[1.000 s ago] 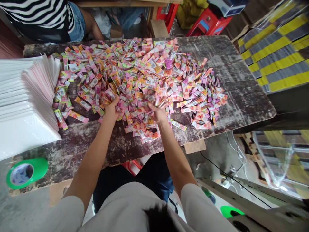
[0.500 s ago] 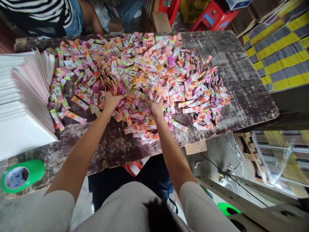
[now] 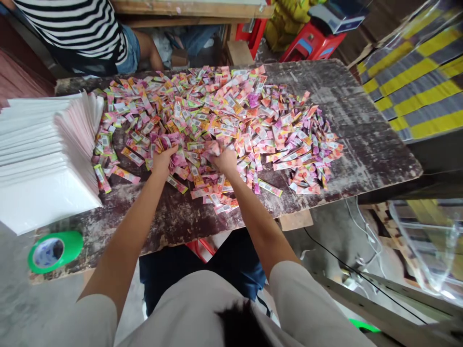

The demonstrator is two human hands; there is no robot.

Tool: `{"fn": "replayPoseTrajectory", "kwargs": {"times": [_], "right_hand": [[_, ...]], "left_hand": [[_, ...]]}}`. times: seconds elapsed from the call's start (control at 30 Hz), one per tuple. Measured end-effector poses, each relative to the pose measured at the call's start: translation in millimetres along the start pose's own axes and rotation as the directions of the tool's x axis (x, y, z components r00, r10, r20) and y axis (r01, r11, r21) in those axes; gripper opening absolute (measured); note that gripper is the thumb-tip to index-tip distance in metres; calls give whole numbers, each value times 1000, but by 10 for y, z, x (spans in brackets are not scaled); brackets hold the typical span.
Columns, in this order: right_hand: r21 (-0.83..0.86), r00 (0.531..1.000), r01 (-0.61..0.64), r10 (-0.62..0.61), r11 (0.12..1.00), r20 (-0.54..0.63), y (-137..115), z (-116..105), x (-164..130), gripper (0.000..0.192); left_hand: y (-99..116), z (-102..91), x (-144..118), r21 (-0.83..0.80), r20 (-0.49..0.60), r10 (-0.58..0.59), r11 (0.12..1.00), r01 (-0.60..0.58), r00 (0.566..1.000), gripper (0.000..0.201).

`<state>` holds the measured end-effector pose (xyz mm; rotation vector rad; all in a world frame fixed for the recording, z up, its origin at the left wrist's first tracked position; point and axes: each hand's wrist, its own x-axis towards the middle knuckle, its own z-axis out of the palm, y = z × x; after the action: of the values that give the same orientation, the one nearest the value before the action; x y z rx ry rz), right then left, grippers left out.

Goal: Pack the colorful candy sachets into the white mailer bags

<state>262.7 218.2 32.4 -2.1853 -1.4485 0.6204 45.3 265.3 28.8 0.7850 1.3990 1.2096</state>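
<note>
A big heap of small pink, orange and green sachets [image 3: 224, 115] covers the worn dark wooden table [image 3: 361, 140]. My left hand [image 3: 162, 160] rests at the near edge of the heap with its fingers curled over a few sachets. About a hand's width to the right, my right hand [image 3: 224, 158] is closed on a small bunch of sachets at the heap's front. More loose sachets [image 3: 217, 197] lie just below both hands, toward the table's near edge.
A fanned stack of white bags [image 3: 43, 154] lies at the table's left end, a green tape roll [image 3: 54, 250] at the near left corner. A person in a striped shirt [image 3: 75, 29] sits at the far side. Yellow-striped packaging [image 3: 415, 72] and red stools [image 3: 311, 38] stand right.
Both hands drew closer together in the heap, gathering sachets; the right hand closed on a bunch. The head view shifted, showing the table slightly lower and to the right.
</note>
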Motion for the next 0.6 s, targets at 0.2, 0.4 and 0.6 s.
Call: {"fn": "replayPoseTrajectory", "kwargs": {"times": [0.2, 0.4, 0.6], "right_hand": [[415, 982, -111, 165, 903, -96, 281, -27, -133, 32], [694, 972, -95, 216, 714, -89, 455, -56, -178, 28], [962, 988, -62, 153, 267, 21, 961, -294, -423, 37]], "left_hand": [[-20, -104, -166, -148, 88, -161, 974, 172, 983, 33], [-55, -184, -244, -253, 114, -182, 945, 206, 977, 18], [15, -822, -410, -334, 156, -162, 920, 206, 974, 26]]}}
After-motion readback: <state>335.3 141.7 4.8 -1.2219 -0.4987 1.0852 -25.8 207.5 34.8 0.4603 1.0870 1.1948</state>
